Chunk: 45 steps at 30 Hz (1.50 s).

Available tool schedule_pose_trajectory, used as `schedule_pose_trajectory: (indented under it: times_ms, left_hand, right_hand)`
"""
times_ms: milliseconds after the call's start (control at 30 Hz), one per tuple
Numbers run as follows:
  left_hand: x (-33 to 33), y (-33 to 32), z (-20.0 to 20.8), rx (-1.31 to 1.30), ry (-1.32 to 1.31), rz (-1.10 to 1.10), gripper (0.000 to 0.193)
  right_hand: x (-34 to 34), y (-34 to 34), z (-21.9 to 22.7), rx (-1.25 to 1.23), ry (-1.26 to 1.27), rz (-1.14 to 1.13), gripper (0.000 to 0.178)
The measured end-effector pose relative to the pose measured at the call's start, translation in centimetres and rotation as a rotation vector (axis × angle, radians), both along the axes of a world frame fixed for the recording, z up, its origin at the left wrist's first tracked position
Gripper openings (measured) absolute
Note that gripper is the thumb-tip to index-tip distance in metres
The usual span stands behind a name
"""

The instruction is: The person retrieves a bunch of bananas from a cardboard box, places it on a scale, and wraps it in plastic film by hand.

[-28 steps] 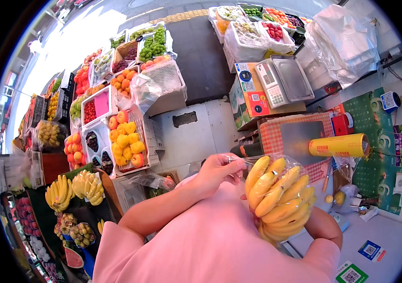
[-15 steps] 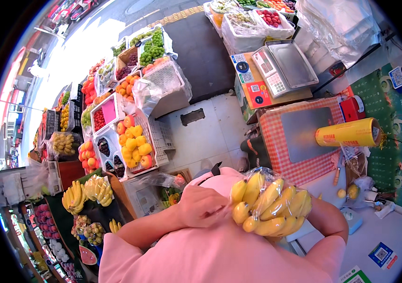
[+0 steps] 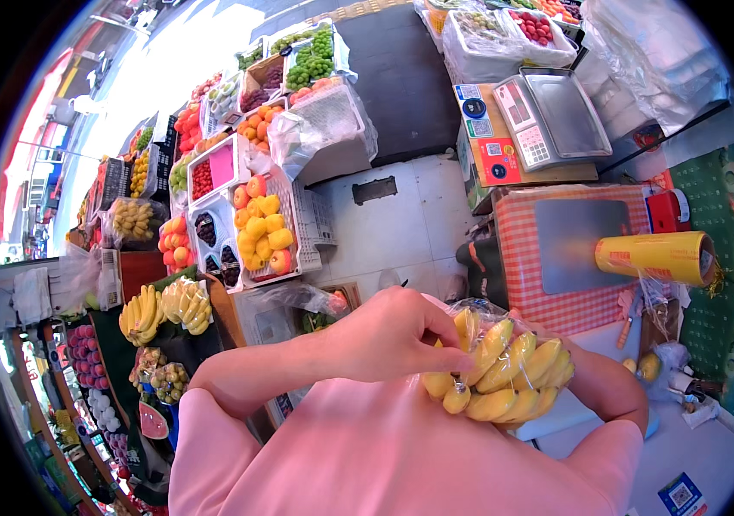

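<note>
A bunch of yellow bananas (image 3: 513, 370) in clear plastic wrap is held in front of my chest. My left hand (image 3: 401, 331) reaches across to the bunch's left end, its thumb and fingertips pinched together on the wrap there. From the right, my bent right forearm (image 3: 604, 383) runs behind the bunch. The bananas hide most of my right hand, which holds them up from behind; its fingers cannot be made out.
To the right, a table with a checked cloth (image 3: 522, 258) bears a metal plate (image 3: 569, 241) and a yellow film roll (image 3: 653, 258). A scale (image 3: 556, 120) stands beyond. At left are fruit crates (image 3: 298, 219) and more bananas (image 3: 141, 316).
My left hand has moved right and up, from beside the bunch onto the wrap at its left end. The bunch stays in nearly the same place. The view has shifted slightly.
</note>
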<state>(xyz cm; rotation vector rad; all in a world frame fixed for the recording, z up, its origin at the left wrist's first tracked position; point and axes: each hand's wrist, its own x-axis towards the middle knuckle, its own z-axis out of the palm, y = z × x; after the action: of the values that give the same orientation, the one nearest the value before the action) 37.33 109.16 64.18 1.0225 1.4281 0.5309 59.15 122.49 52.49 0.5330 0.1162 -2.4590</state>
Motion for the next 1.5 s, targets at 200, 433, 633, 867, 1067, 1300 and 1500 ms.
schedule_pose_trajectory:
  times_ms: [200, 433, 633, 867, 1067, 1300, 1500]
  left_hand:
    - [0.0, -4.2, -4.3, 0.483, -0.312, 0.598, 0.011]
    - [-0.8, -2.5, -3.1, 0.001, -0.185, 0.579, 0.042]
    - [-1.2, 0.8, -0.5, -0.154, 0.242, 0.016, 0.05]
    - [-1.6, 0.7, -0.8, -0.037, 0.342, 0.134, 0.043]
    - [-2.1, 0.9, -2.3, -0.075, -0.068, 0.225, 0.023]
    - [-0.8, -1.1, -4.4, 0.463, -0.47, 0.512, 0.013]
    - [-0.3, -0.9, -3.4, 0.62, -0.284, 0.741, 0.014]
  right_hand:
    - [-0.2, -0.5, 0.2, 0.007, 0.082, -0.118, 0.075]
    - [-0.3, -0.1, -0.4, -0.088, 0.044, -0.038, 0.073]
    - [-0.3, -0.1, -1.8, -0.273, -0.045, 0.051, 0.072]
    - [-2.2, -1.2, -1.5, -1.145, -0.08, 0.072, 0.05]
    - [-5.5, -3.4, 0.5, -1.674, -0.081, 0.087, 0.041]
    - [-9.5, -4.7, 4.0, -1.894, 0.095, 0.149, 0.037]
    - [-8.3, -6.3, 0.6, -1.925, 0.123, 0.149, 0.038]
